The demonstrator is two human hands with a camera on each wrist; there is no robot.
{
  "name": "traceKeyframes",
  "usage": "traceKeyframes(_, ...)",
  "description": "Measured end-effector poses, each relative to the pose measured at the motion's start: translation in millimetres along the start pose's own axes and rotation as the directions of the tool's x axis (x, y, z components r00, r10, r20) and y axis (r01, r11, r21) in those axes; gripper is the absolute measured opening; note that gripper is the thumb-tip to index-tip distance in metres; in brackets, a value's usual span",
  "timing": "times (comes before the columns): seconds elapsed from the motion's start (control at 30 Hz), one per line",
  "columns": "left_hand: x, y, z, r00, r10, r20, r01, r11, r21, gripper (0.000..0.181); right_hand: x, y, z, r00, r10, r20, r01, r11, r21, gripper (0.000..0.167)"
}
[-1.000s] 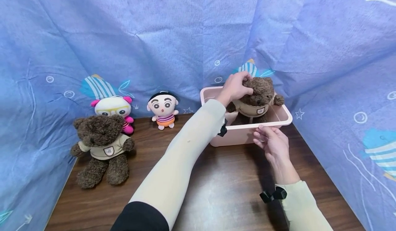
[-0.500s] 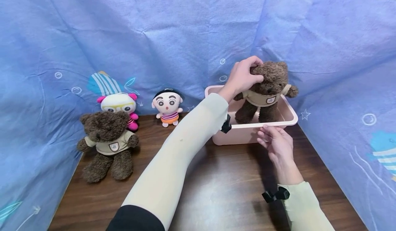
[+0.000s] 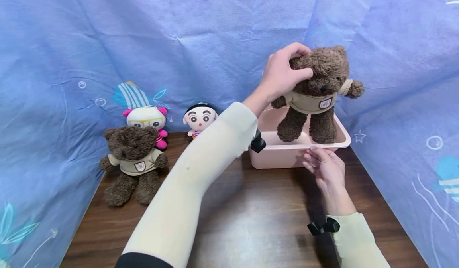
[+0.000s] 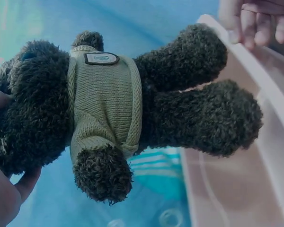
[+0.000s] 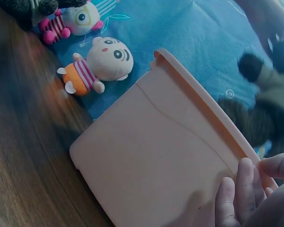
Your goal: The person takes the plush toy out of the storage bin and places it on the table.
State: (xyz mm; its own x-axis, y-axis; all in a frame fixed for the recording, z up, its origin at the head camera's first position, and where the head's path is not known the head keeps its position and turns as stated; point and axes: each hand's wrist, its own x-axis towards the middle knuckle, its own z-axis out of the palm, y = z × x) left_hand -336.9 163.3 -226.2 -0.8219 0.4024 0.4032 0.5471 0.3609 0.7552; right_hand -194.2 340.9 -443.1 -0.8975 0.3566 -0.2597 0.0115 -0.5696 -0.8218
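My left hand (image 3: pixel 285 70) grips a brown teddy bear (image 3: pixel 324 70) by the side of its head. The bear hangs upright in a beige knitted sweater with a badge; in the left wrist view its sweater (image 4: pixel 104 99) and both furry legs show. Its feet are about level with the front rim of a pink plastic bin (image 3: pixel 276 158). At that rim, my right hand (image 3: pixel 328 172) pinches the edge between thumb and fingers, as the bin's side (image 5: pixel 165 142) in the right wrist view also shows.
A second brown teddy bear (image 3: pixel 134 152) sits at the left, partly covering a pink and white panda doll (image 3: pixel 147 118). Beside them a black-capped doll (image 3: pixel 199 117) leans by the blue curtain (image 3: pixel 215 52), partly behind my left sleeve. The tabletop (image 3: pixel 258 216) is dark wood.
My left hand has raised the teddy bear from inside the pink bin, up and slightly rightward. My right hand keeps its hold on the rim. The whole view has shifted a little.
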Motion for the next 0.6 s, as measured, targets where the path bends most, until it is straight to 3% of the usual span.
traceKeyframes(0.17,-9.9,14.1,-32.7,0.999,0.033,-0.029,-0.032,0.999,0.005,0.039,2.8,-6,-4,1.0,0.01,0.019,-0.01,1.0,0.02,0.018)
traceKeyframes(0.3,-20.9,19.8,-55.0,0.997,0.074,-0.036,-0.072,0.996,0.058,0.034,5.7,-13,-5,1.0,0.006,0.006,-0.006,0.999,0.036,0.018)
traceKeyframes(0.43,-34.5,15.8,-73.6,0.995,0.092,-0.046,-0.088,0.993,0.074,0.031,7.8,-17,-7,1.0,0.004,-0.003,-0.003,0.999,0.042,0.012)
traceKeyframes(0.6,-55.3,0.6,-100.1,0.995,0.09,-0.048,-0.088,0.995,0.042,0.031,7.2,-17,-12,1.0,0.022,-0.021,-0.022,0.999,0.035,0.006)
